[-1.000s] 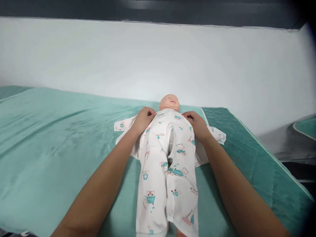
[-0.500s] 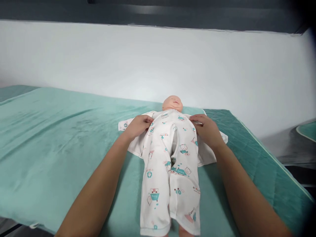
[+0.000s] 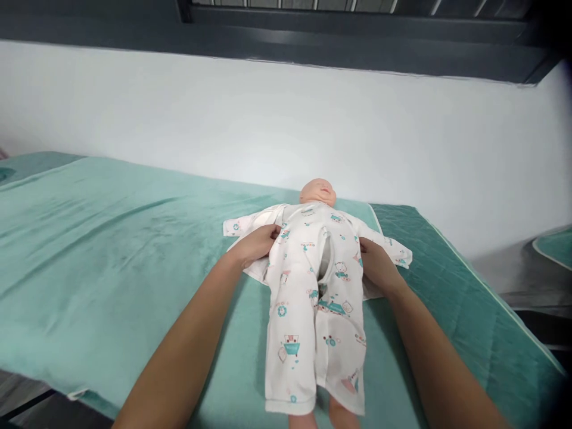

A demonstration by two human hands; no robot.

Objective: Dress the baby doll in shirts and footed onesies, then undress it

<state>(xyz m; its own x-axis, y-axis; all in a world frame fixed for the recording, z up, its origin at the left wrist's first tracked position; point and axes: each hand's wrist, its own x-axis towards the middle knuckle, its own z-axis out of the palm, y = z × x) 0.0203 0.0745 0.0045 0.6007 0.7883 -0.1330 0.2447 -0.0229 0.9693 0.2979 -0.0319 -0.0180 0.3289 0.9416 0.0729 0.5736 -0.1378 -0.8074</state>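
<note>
A baby doll (image 3: 318,192) lies face up, its head toward the wall and its bare feet toward me. White printed baby trousers (image 3: 292,310) with an open crotch cover its front up to near the neck. Under them, a white printed baby shirt (image 3: 373,235) spreads its sleeves to both sides. My left hand (image 3: 257,245) is closed at the left edge of the trousers, fingertips curled against the cloth. At the right edge, my right hand (image 3: 379,265) is closed on the side of the trousers, its fingertips partly hidden by the fabric.
A light green sheet (image 3: 134,250) covers the bed, with a darker green quilted pad (image 3: 451,286) on the right. Behind stands a white wall (image 3: 268,119). A dark metal bed frame (image 3: 313,47) runs overhead.
My right hand has moved down the trousers' side, and the right sleeve now shows more fully. My left hand has slid slightly down. The view has tilted up a little.
</note>
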